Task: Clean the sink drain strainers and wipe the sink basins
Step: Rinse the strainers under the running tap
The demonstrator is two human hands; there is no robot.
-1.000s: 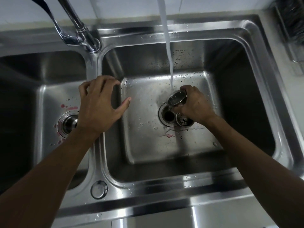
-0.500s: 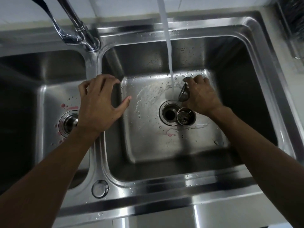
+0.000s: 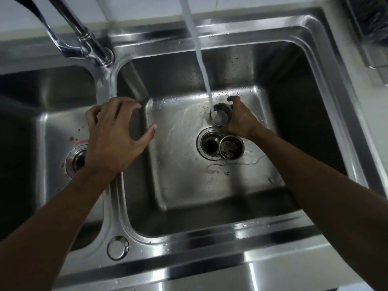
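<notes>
Strainer (image 3: pixel 220 116) now turned mouth-up under the stream (image 3: pixel 199 59), gripped in right hand (image 3: pixel 241 120); left hand (image 3: pixel 113 135) rests spread, unmoved, on divider (image 3: pixel 105 80).

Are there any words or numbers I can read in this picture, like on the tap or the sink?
None: no word, number or brand can be read anywhere.
The tap, the sink rim, the round cap and the strainer cup in the right hand show plain steel only.
The dark rack at the top right is too blurred to tell.
</notes>
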